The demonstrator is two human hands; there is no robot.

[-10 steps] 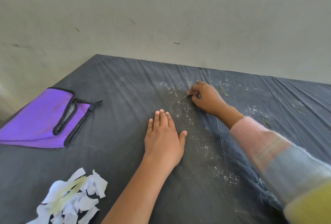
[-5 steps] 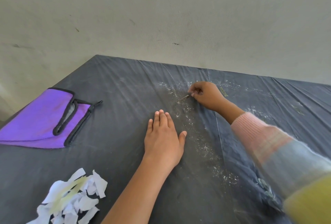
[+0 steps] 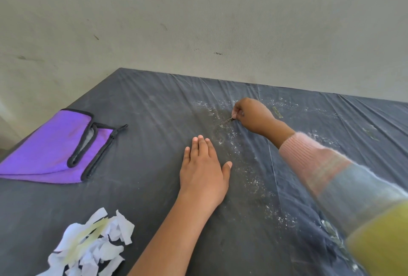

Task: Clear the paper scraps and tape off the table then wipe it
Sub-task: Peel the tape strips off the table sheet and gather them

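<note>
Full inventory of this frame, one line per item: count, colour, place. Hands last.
table cover: one, dark grey plastic sheet, over the whole table
cloth: one, purple with black trim, folded, far left
paper scraps: one pile, white, near left
tape strips: a few, pale yellow, in that pile
tape piece: one, olive, on the cover beyond the right hand
specks: many, white, centre to right
wall: one, off-white, behind the table
left hand: one, flat on the cover, centre
right hand: one, pinching a thin strip at the cover
</note>
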